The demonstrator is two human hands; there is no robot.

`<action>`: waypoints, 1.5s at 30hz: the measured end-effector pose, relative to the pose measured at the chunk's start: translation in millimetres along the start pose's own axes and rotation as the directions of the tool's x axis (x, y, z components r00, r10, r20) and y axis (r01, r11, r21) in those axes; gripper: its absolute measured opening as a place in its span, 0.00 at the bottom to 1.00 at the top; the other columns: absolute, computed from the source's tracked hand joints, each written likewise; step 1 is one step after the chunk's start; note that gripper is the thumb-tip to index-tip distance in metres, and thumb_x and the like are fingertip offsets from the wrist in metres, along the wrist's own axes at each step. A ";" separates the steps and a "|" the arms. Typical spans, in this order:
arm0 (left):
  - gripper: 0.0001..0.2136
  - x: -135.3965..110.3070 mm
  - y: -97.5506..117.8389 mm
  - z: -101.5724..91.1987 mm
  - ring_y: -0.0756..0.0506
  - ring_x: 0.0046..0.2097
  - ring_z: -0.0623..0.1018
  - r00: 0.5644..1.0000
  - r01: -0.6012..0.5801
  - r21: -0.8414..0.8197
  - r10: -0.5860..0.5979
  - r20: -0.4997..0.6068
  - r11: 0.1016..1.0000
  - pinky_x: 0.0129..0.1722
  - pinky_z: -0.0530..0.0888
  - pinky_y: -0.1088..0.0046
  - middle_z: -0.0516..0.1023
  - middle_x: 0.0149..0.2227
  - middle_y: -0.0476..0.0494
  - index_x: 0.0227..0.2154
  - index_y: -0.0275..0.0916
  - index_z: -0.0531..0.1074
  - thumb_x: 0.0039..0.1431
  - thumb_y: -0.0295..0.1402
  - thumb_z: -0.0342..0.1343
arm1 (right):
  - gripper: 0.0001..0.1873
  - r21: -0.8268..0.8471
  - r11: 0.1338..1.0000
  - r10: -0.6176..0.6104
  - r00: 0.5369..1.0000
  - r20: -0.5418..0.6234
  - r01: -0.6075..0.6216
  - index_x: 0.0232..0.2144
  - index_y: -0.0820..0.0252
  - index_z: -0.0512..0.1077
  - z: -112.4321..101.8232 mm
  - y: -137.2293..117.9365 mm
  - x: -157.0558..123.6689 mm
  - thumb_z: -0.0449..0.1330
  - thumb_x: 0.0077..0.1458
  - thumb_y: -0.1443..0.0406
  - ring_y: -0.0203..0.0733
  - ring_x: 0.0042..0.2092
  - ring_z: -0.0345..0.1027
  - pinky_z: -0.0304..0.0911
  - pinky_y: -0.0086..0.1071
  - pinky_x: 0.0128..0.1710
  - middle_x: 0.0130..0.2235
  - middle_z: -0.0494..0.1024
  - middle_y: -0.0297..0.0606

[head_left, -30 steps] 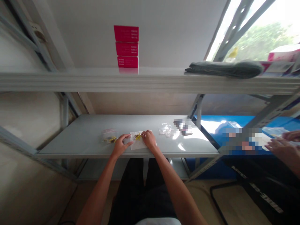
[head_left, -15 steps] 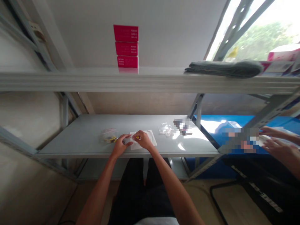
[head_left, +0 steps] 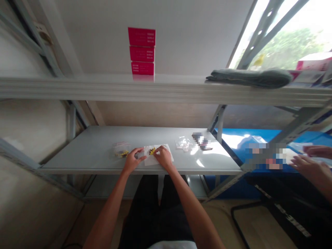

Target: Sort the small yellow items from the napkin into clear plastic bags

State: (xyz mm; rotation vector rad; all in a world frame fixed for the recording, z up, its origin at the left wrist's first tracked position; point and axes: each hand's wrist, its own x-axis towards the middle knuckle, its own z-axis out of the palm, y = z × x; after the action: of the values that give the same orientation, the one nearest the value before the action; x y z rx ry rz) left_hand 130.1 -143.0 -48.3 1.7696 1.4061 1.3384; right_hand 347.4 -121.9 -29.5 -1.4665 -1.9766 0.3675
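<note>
My left hand [head_left: 134, 160] curls its thumb and fingers around the edge of a small clear plastic bag [head_left: 140, 154]. Just right of it, a cluster of small yellow and dark pieces [head_left: 152, 151] shows over a white sheet [head_left: 167, 149]; their exact kind is too small to make out. The fingertips of my right hand [head_left: 164, 157] are pinched together at the right side of these pieces. Left of my left hand lies another clear zip bag [head_left: 118, 149] with similar yellow pieces inside.
Crumpled clear plastic [head_left: 183, 143] lies right of the sheet on the grey shelf [head_left: 90, 147]. Overhead, an upper shelf [head_left: 103, 90] carries stacked red boxes [head_left: 142, 53] and folded grey cloth [head_left: 249, 77]. At right, another person's hands [head_left: 311, 164] work over a blue surface [head_left: 232, 140].
My right hand has moved right, away from my left hand, and the yellow pieces now show more fully between them. My left hand stays almost in place.
</note>
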 end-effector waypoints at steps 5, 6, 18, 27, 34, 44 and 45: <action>0.23 -0.3 2.3 -0.8 0.39 0.49 0.79 0.999 -0.031 0.037 0.030 0.024 0.999 0.54 0.72 0.61 0.81 0.47 0.41 0.47 0.41 0.77 0.48 0.45 0.69 | 0.06 -0.035 0.999 0.001 1.000 0.027 0.000 0.36 0.54 0.81 4.9 1.6 -0.5 0.62 0.60 0.66 0.40 0.42 0.72 0.62 0.29 0.41 0.44 0.80 0.38; 0.23 -0.5 3.3 -0.9 0.40 0.49 0.79 0.999 -0.040 0.047 0.039 0.028 0.998 0.54 0.72 0.61 0.81 0.47 0.41 0.47 0.41 0.77 0.49 0.45 0.69 | 0.06 -0.028 1.000 -0.004 1.000 0.028 0.004 0.36 0.55 0.81 5.1 2.8 -0.2 0.63 0.60 0.67 0.40 0.42 0.72 0.62 0.29 0.41 0.43 0.80 0.38; 0.24 -2.1 22.9 -3.1 0.41 0.44 0.78 0.988 -0.124 0.025 0.121 0.094 0.992 0.51 0.74 0.63 0.80 0.41 0.42 0.47 0.42 0.79 0.49 0.48 0.69 | 0.05 0.320 0.940 -0.134 0.991 0.012 0.123 0.32 0.56 0.81 3.6 -14.2 9.2 0.65 0.55 0.70 0.35 0.33 0.70 0.65 0.26 0.38 0.37 0.79 0.35; 0.29 3.2 3.8 -3.7 0.40 0.50 0.79 0.975 0.130 -0.384 -0.188 -0.116 0.914 0.53 0.73 0.62 0.81 0.47 0.37 0.47 0.38 0.76 0.47 0.52 0.69 | 0.12 0.068 0.997 -0.018 0.999 -0.045 0.021 0.41 0.54 0.81 4.3 -6.2 -4.0 0.57 0.63 0.67 0.41 0.42 0.72 0.65 0.32 0.44 0.45 0.79 0.40; 0.30 4.7 1.1 -6.4 0.44 0.43 0.81 0.957 0.138 -0.532 -0.251 -0.147 0.836 0.50 0.74 0.65 0.82 0.44 0.39 0.50 0.38 0.75 0.49 0.53 0.68 | 0.11 -0.073 0.997 -0.030 0.999 0.044 0.034 0.41 0.54 0.80 8.4 -6.3 -8.8 0.57 0.64 0.67 0.41 0.43 0.72 0.63 0.31 0.39 0.46 0.78 0.40; 0.32 1.4 7.2 -4.9 0.43 0.46 0.80 0.970 0.147 -0.447 -0.217 -0.109 0.882 0.50 0.76 0.66 0.80 0.42 0.42 0.51 0.37 0.76 0.44 0.48 0.71 | 0.12 0.188 0.980 -0.056 0.996 -0.068 0.068 0.43 0.54 0.78 4.9 -1.5 -6.7 0.59 0.59 0.69 0.39 0.39 0.71 0.64 0.31 0.43 0.43 0.81 0.36; 0.32 0.6 7.8 -5.0 0.43 0.45 0.80 0.973 0.160 -0.427 -0.216 -0.086 0.890 0.49 0.76 0.67 0.80 0.41 0.42 0.51 0.37 0.76 0.44 0.48 0.71 | 0.12 0.249 0.966 -0.054 0.995 -0.089 0.075 0.43 0.55 0.78 4.2 -2.7 -5.2 0.59 0.59 0.67 0.38 0.36 0.70 0.65 0.30 0.41 0.42 0.81 0.36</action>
State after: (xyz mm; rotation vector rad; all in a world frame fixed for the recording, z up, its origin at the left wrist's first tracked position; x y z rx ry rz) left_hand 128.8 -145.9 -39.6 1.2524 1.2057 1.5350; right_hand 343.5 -127.0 -32.9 -1.2341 -1.8327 0.5029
